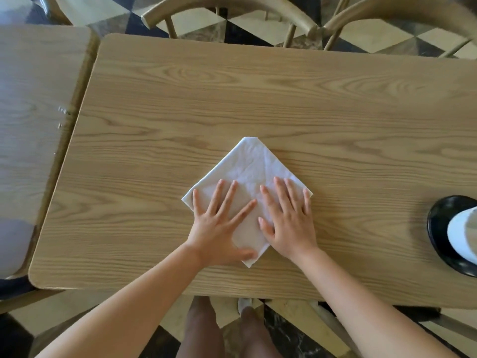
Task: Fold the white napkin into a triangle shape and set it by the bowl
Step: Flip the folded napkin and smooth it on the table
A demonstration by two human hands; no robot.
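A white napkin [249,167] lies flat on the wooden table [232,99], turned like a diamond with one corner pointing away from me. My left hand [219,226] presses flat on its left half, fingers spread. My right hand [287,218] presses flat on its right half, fingers also spread. Neither hand grips the cloth. A black bowl [438,226] sits at the table's right edge, partly cut off by the frame, with something white [462,231] in it.
A second wooden table [33,99] adjoins on the left with a narrow gap. Two wooden chairs [227,14] stand behind the far edge. My legs show below the near edge over a chequered floor.
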